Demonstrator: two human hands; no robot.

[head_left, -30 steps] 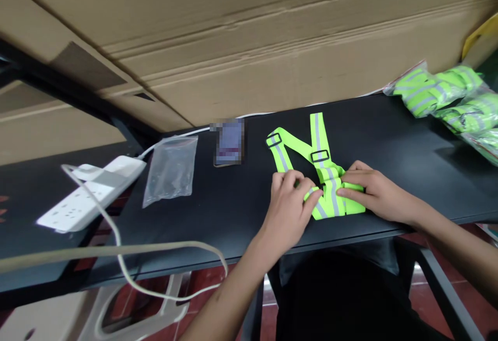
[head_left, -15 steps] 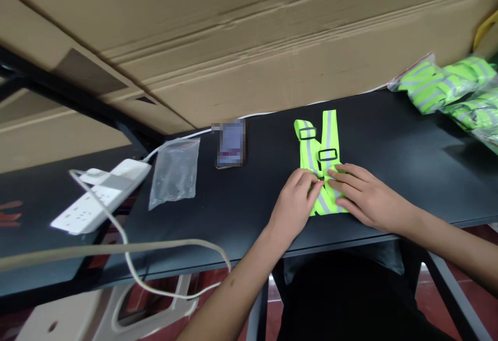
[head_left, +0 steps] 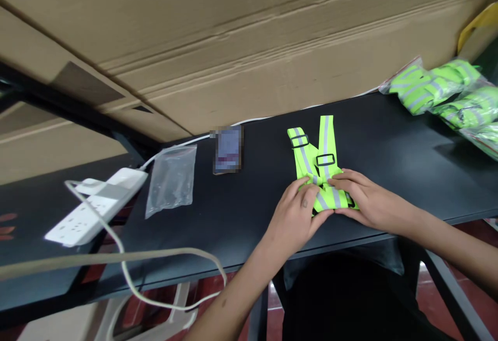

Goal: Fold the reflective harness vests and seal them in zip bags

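A neon-yellow reflective vest (head_left: 327,138) made of straps with grey stripes lies on the black table, its lower part bunched into a fold. Two black buckles sit on its upper straps, which point away from me. My left hand (head_left: 298,206) grips the near left edge, thumb under the fold and fingers on top. On the near right edge, my right hand (head_left: 361,198) holds the fold the same way, a black buckle showing beside its fingers. Part of the vest is hidden beneath my fingers.
Left of the vest lie a blurred-out phone (head_left: 227,149) and a clear zip bag (head_left: 171,180). A white power strip (head_left: 97,206) with a looping cable is farther left. Several bagged neon vests (head_left: 439,86) are piled at the back right. Cardboard (head_left: 249,45) stands behind the black table (head_left: 241,216).
Both thumbs have moved to the vest's near edge and my fingers have closed around it. The lower part is now bunched up more. The camera view has shifted slightly.
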